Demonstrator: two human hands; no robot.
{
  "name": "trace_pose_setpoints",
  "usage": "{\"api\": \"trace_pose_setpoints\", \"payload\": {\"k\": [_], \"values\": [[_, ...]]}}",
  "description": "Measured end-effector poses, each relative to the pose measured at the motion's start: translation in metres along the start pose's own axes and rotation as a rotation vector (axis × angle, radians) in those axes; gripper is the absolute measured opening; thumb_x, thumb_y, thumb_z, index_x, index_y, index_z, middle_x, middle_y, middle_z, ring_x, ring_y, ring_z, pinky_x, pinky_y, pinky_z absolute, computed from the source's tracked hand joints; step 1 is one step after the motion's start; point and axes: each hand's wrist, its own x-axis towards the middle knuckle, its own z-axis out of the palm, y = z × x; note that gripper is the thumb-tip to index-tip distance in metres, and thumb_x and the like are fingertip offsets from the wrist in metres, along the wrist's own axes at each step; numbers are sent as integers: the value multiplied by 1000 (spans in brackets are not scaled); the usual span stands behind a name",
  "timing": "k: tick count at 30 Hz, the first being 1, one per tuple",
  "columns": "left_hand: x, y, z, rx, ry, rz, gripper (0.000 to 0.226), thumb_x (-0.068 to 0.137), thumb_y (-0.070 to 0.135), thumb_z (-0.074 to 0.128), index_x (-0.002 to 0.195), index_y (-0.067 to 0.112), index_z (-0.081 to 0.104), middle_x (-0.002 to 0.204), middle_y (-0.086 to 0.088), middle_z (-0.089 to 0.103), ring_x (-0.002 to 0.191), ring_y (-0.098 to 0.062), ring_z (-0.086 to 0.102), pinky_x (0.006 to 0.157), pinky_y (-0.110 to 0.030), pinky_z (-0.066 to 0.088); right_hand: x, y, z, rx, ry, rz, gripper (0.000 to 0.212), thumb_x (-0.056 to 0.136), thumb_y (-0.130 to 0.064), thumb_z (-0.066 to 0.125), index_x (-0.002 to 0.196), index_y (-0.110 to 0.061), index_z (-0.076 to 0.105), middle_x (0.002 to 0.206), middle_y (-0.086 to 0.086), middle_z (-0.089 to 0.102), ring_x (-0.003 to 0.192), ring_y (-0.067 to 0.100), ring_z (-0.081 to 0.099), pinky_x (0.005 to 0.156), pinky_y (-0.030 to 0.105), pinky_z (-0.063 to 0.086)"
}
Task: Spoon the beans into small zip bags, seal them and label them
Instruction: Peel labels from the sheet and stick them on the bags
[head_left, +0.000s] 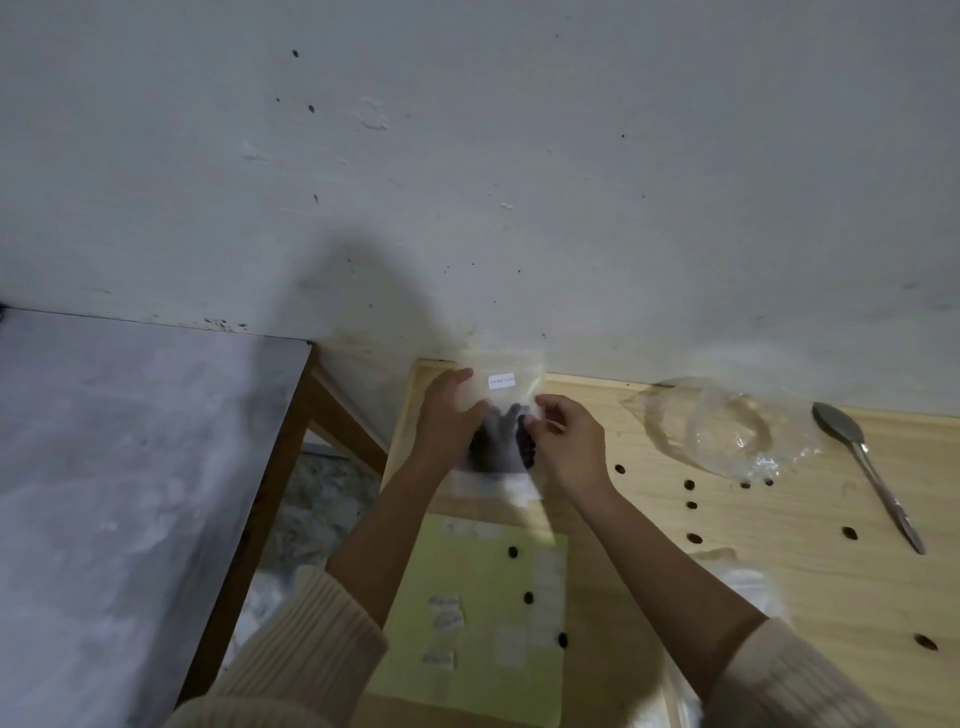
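A small clear zip bag (503, 387) with dark beans (501, 441) in its lower half is held upright over the far left of the wooden table (649, 519). A white label (502, 381) sticks near its top. My left hand (451, 415) grips the bag's left side. My right hand (563, 439) pinches its right edge. A metal spoon (862, 467) lies on the table at the right. A yellow-green sheet (488, 613) with several small white labels lies under my forearms.
A crumpled clear plastic bag (727, 431) lies at the back right of the table, beside the spoon. Round holes dot the tabletop. A grey table (119, 493) stands to the left, with a gap between. A white wall (467, 182) rises right behind both.
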Motion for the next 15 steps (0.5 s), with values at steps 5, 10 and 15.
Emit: {"api": "trace_pose_setpoints", "payload": {"k": [5,10,15], "values": [[-11,7,6,192,80,59,42,89,17,59,129,8,48,142,-10,37,132,-23,35,108,-30,28,-15,3,-18,-179,-62,-48,39,84,-9,62,123,-7,57,132,10,51,123,22,48,96,14,30],[-68,23,37,11,30,265,19,90,12,58,109,8,60,108,-4,57,99,-19,57,89,-26,46,-56,14,-78,-209,151,-109,25,83,-5,62,107,-10,65,116,8,56,106,20,55,93,22,41],[-140,7,98,38,-293,163,32,91,14,58,122,5,52,124,-11,49,111,-23,54,83,-15,38,-121,57,-140,-286,349,21,26,87,-9,59,112,-12,62,120,6,55,109,18,54,85,15,34]]}}
